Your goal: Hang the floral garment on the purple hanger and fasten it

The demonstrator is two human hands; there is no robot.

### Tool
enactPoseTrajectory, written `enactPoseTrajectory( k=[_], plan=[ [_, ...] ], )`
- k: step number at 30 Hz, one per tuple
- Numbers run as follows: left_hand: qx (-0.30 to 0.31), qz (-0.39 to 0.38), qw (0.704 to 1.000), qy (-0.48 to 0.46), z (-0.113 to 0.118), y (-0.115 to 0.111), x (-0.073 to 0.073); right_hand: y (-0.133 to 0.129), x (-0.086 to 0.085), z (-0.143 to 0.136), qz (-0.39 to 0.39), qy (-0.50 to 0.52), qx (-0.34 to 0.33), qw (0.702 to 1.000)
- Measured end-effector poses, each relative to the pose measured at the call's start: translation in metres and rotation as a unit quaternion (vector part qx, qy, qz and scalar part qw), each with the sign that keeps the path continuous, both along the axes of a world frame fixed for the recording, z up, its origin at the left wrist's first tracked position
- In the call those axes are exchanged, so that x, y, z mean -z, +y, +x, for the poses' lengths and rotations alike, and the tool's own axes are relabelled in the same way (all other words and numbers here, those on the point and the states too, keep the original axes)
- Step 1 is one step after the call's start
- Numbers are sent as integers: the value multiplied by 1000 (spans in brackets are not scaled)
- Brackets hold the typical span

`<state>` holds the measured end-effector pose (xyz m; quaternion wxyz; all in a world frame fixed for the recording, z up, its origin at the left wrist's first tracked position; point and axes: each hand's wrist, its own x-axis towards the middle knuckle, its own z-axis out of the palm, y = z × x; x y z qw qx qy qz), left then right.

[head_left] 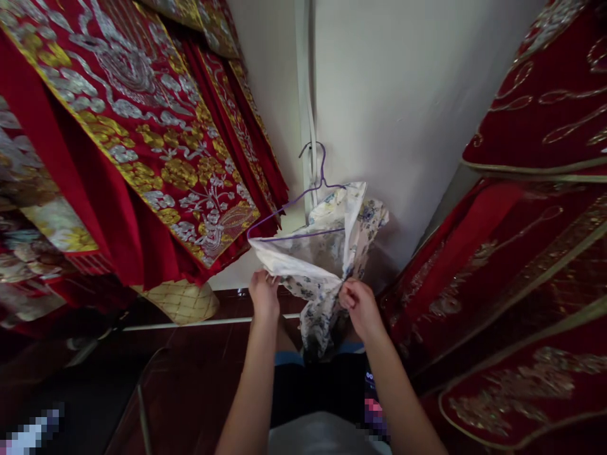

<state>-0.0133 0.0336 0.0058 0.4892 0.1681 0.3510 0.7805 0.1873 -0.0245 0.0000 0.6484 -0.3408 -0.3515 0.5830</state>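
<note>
A purple wire hanger (284,205) hangs by its hook from a point on the wall in front of me. Partly over it drapes a white garment with a blue floral print (315,287), its white-edged opening spread toward me. My left hand (264,294) pinches the garment's edge at the left, below the hanger's left corner. At the front of the opening, my right hand (358,303) has its fingers closed on the gathered cloth. The hanger's right end is hidden inside the fabric.
Red embroidered costumes (156,126) hang at the left, and more red embroidered cloth (502,284) hangs close on the right. A pale pipe (306,95) runs down the white wall (393,76). Dark tiled floor (208,360) lies below.
</note>
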Motion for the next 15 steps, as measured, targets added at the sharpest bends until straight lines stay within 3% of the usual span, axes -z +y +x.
enactPoseTrajectory(
  k=[1, 3, 6, 8, 11, 13, 15],
  plan=[
    [-9, -9, 1000, 19, 11, -9, 9, -4, 5, 5, -7, 20, 11, 1000],
    [13, 1, 986, 166, 32, -26, 23, -11, 16, 18, -19, 26, 36, 999],
    [33, 40, 938, 343, 52, -46, 29, -20, 34, 42, -38, -60, 51, 996],
    [39, 60, 921, 384, 59, -55, 22, -23, 42, 57, -57, -174, 18, 983],
    [83, 79, 909, 401, 66, -66, 5, -26, 42, 70, -53, -336, -38, 940],
    [124, 77, 902, 407, 72, -75, -5, -28, 33, 68, -13, -358, -27, 933],
    [163, 80, 893, 413, 78, -85, -14, -32, 20, 58, 40, -322, -20, 946]
  ],
)
